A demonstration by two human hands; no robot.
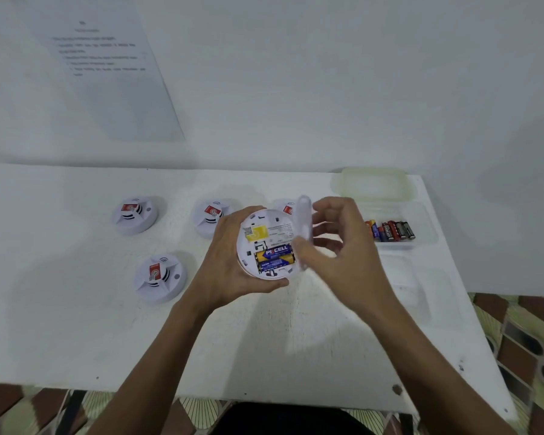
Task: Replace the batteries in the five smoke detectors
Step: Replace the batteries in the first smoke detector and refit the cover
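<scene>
Evidently the left hand (223, 262) curls its fingers (233, 224) round the upturned smoke detector (258, 232) to expose its batteries (275, 257), while the right hand (343, 246) pinches the blurred cover (305, 221) clear

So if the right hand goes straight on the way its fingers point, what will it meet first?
Probably the open smoke detector in the left hand; the right hand holds a white cover beside it.
</scene>
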